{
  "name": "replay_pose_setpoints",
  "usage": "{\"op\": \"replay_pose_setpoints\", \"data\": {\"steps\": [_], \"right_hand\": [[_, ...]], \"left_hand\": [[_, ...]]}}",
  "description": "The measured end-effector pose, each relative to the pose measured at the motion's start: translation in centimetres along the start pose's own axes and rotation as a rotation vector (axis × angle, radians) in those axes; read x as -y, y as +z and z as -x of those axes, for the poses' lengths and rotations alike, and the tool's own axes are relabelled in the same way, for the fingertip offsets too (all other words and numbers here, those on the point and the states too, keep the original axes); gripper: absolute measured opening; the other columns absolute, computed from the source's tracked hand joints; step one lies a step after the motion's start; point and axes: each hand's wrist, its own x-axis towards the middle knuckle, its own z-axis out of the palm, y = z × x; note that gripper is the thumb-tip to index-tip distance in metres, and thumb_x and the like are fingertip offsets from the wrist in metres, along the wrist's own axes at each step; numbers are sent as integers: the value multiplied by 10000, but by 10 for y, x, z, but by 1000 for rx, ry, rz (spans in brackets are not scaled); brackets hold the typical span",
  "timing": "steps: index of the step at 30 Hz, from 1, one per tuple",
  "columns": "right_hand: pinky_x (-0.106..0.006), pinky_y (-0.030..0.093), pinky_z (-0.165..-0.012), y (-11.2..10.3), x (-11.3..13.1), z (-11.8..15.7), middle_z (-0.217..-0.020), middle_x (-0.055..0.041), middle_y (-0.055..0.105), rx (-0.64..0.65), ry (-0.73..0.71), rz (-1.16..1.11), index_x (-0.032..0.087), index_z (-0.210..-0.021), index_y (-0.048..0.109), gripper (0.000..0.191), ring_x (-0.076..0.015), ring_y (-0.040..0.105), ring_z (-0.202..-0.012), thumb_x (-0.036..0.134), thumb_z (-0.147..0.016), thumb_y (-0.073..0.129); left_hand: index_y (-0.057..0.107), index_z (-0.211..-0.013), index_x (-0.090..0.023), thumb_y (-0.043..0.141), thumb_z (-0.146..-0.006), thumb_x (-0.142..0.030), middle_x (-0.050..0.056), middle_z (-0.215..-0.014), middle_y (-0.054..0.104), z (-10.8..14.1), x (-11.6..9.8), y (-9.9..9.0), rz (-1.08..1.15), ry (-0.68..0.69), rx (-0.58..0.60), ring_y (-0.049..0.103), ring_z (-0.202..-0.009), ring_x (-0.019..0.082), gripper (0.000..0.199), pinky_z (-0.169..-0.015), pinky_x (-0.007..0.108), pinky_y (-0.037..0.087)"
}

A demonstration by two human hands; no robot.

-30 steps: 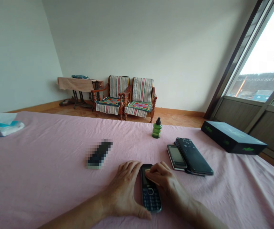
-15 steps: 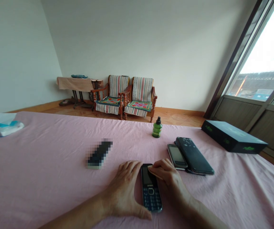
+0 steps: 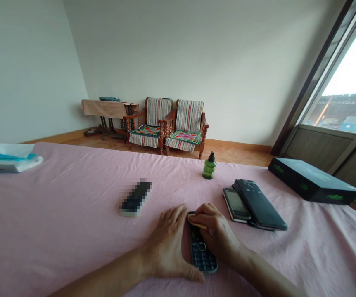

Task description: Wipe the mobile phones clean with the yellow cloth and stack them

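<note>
Left hand (image 3: 167,243) spread wide, framing keypad phone (image 3: 204,260); right hand (image 3: 218,231) pinched tan pad (image 3: 197,223). Phone seemed light, rigid, slick; long edges suited gripping.

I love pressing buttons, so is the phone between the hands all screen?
No, the keypad phone has rows of buttons on its lower half.

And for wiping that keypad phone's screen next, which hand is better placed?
Probably the right hand: its fingers pinch a pale pad over the upper part of the keypad phone. The left hand is spread along the phone's left side, seemingly steadying it.
</note>
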Motion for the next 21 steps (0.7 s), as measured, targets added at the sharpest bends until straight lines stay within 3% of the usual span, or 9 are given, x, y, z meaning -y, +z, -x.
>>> {"op": "replay_pose_setpoints", "data": {"steps": [8,11,13,17,21], "right_hand": [[-219,436,-615,-10,14,21,-773,-17,592,71,71,-242,205,-747,733,427,-133,569,-728,-77,-597,449],[-240,452,-651,-14,0,18,-822,-31,600,-135,132,-160,205,-834,740,414,-139,581,-746,-49,-668,458],[-266,460,-695,-13,-12,16,-849,-45,598,-202,133,-90,201,-891,737,382,-157,581,-786,-17,-722,473],[-259,462,-702,-9,-23,16,-866,-45,586,-148,106,-89,218,-948,730,382,-154,579,-801,4,-766,472],[-227,450,-664,-8,-17,18,-859,-37,567,-94,114,-130,209,-890,729,377,-137,574,-778,-22,-733,475]], "left_hand": [[350,-1350,-170,768,-424,-652,184,-1373,412,-1,1,-2,68,104,-112,358,-1264,430,1124,-1061,613,252],[329,-1372,-127,746,-443,-680,218,-1411,365,-1,0,-3,23,79,-76,320,-1292,440,1159,-1074,608,232],[308,-1388,-110,732,-459,-693,227,-1427,343,-1,0,-3,-1,77,-66,310,-1301,433,1176,-1086,592,224],[314,-1392,-132,723,-470,-701,207,-1424,359,0,1,-2,2,88,-97,318,-1297,427,1159,-1084,590,232],[315,-1396,-152,728,-462,-694,197,-1426,363,0,-1,-3,4,73,-87,318,-1298,433,1156,-1078,597,238]]}}
